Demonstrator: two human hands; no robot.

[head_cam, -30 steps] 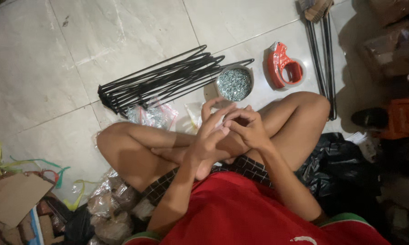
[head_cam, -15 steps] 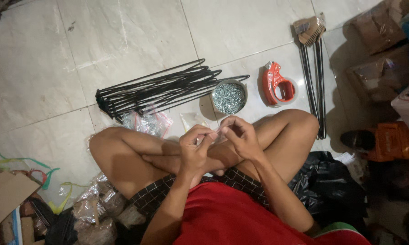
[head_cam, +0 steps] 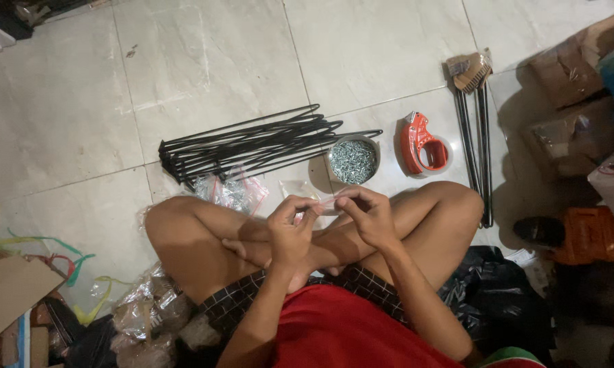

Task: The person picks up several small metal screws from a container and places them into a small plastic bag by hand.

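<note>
I sit cross-legged on a tiled floor. My left hand and my right hand meet above my shins, and both pinch the top edge of a small clear plastic bag stretched between their fingertips. Just beyond the hands stands a round metal bowl full of small silvery screws. Left of the bowl lies a bundle of bent black metal rods. Several small clear bags of screws lie by my left knee.
A red tape dispenser lies right of the bowl. Further right is a taped pair of black rods. Cardboard boxes and an orange object crowd the right side. Black plastic bag by my right hip; cardboard and plastic scraps at left.
Both hands have moved a little away from my body and spread apart, and the small clear bag now shows between the fingertips. The view has also shifted.
</note>
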